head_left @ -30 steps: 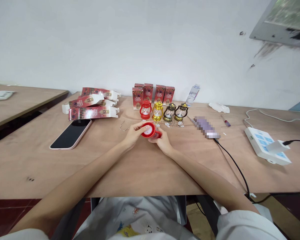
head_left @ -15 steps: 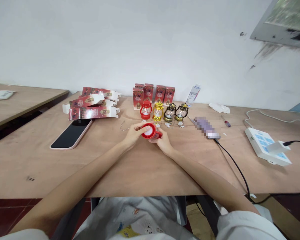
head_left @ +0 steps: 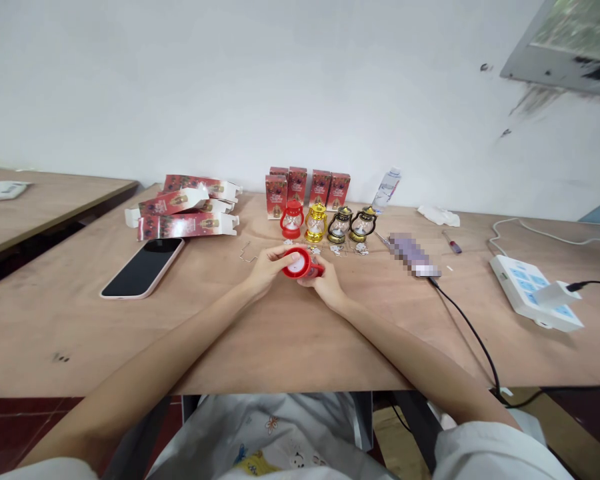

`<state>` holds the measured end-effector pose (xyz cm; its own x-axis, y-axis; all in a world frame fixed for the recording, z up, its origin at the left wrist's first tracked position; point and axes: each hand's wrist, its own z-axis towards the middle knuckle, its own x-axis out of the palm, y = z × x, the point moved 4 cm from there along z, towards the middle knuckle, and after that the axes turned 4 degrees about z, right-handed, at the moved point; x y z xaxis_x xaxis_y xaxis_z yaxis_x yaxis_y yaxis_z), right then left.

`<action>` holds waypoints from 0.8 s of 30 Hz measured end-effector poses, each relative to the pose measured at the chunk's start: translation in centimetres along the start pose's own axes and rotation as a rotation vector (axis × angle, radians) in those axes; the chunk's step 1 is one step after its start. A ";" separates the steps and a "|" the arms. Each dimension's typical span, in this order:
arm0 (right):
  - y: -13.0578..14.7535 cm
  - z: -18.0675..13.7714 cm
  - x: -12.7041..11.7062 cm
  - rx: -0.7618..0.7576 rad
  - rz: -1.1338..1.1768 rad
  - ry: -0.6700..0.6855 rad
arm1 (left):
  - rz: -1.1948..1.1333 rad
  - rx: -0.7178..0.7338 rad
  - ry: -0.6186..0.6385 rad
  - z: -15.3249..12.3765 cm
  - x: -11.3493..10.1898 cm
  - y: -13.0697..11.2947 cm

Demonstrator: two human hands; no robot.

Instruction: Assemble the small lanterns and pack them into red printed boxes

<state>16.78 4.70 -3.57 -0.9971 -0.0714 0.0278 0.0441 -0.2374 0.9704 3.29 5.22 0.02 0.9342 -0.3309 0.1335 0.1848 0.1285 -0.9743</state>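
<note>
Both my hands hold a small red toy lantern (head_left: 299, 263) tipped on its side, its white underside facing me, just above the wooden table (head_left: 290, 333). My left hand (head_left: 264, 268) grips it from the left with fingers curled round it. My right hand (head_left: 326, 284) pinches it from the right. Behind it stand a red lantern (head_left: 291, 219), a gold lantern (head_left: 315, 223) and two dark bronze lanterns (head_left: 351, 224) in a row. Small metal bits (head_left: 349, 249) lie in front of them.
Upright red boxes (head_left: 307, 186) stand by the wall; opened boxes (head_left: 185, 208) lie at the left. A phone (head_left: 143, 267) lies face up. To the right are a blurred object (head_left: 414, 255) on a black cable, a small screwdriver (head_left: 451, 242), a white power strip (head_left: 535, 292) and a plastic bottle (head_left: 385, 189).
</note>
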 end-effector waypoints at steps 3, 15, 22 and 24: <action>0.1 0.0 0.0 0.004 0.014 -0.011 | 0.002 0.041 -0.005 0.1 -0.1 -0.3; -0.4 0.2 -0.2 0.007 0.047 -0.027 | 0.077 0.155 -0.063 0.3 -0.3 -0.9; 0.0 0.0 -0.1 0.022 0.037 -0.029 | 0.147 0.182 -0.099 0.0 -0.1 -1.6; 0.0 0.0 -0.1 0.029 0.024 -0.032 | 0.151 0.181 -0.108 0.0 -0.1 -1.6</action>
<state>16.84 4.69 -3.53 -0.9973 -0.0451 0.0581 0.0663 -0.2074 0.9760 2.88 5.05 1.59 0.9807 -0.1946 0.0170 0.0832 0.3373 -0.9377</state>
